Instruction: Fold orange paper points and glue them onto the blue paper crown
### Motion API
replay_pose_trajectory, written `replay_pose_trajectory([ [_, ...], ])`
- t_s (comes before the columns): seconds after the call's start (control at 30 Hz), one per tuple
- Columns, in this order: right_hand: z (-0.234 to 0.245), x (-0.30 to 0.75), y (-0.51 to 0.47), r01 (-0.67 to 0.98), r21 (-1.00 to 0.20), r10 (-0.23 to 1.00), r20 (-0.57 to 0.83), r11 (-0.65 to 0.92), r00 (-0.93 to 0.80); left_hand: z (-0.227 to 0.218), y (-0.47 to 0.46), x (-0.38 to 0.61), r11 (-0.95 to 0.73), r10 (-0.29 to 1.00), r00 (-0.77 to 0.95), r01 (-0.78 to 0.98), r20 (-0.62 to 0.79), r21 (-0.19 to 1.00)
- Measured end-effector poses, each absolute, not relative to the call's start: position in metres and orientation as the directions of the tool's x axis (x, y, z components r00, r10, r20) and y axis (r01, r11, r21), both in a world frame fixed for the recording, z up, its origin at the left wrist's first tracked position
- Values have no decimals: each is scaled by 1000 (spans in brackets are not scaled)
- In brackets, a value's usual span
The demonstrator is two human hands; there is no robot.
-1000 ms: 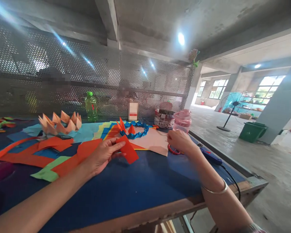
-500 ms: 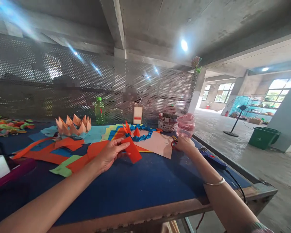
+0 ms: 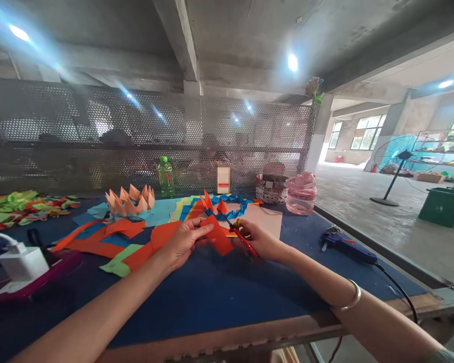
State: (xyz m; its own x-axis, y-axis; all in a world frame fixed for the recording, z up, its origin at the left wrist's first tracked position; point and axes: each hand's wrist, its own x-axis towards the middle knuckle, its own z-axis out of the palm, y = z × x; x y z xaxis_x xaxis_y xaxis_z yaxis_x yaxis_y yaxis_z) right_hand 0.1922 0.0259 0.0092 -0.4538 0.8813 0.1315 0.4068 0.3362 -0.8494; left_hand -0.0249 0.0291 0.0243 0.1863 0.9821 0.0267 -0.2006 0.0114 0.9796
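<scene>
A folded-looking strip of orange-red paper (image 3: 220,237) is pinched in my left hand (image 3: 185,239), between thumb and fingers above the blue table. My right hand (image 3: 263,239) is closed around red-handled scissors (image 3: 245,241), whose blades point up and left at the paper's far right side. Whether the blades touch the paper I cannot tell. Just behind both hands lies a ring of blue folded paper (image 3: 234,209) with orange points (image 3: 205,201) on it. A crown-like ring of peach folded paper points (image 3: 130,201) stands further left.
Loose coloured sheets (image 3: 94,244) spread over the left and middle. A green-capped bottle (image 3: 166,176), a basket (image 3: 271,190) and a pink jar (image 3: 301,194) stand at the back. On the right lies a blue glue gun (image 3: 348,247) with its cord; a white charger (image 3: 22,267) is at left.
My right hand has come left and nearer from beside the pink jar, bringing the scissors up to the orange-red paper. My left hand still holds the paper. The view has turned slightly left.
</scene>
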Motion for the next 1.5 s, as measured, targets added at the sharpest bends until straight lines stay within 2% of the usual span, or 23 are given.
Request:
replay_pose_trajectory([
  [0.07, 8, 190, 24, 279, -913, 868, 137, 297, -477, 25, 27, -24, 15, 979, 202, -188, 24, 982],
  [0.17, 11, 190, 19, 195, -942, 847, 140, 274, -513, 26, 24, -22, 19, 976, 217, -174, 19, 985],
  [0.37, 20, 187, 7, 188, -945, 831, 129, 269, -541, 29, 22, -21, 15, 981, 192, -187, 22, 982],
  [0.47, 22, 186, 2, 223, -920, 838, 170, 324, -519, 31, 21, -21, 14, 983, 180, -202, 23, 979],
  [0.7, 26, 186, -2, 418, -794, 845, 214, 442, -489, 34, 18, -20, 12, 987, 158, -233, 26, 972],
  [0.97, 27, 186, -3, 494, -683, 813, 265, 538, -519, 37, 15, -18, 13, 988, 150, -271, 28, 962],
  [1.5, 23, 186, 0, 482, -678, 802, 283, 555, -525, 35, 14, -16, 33, 985, 175, -256, 12, 966],
])
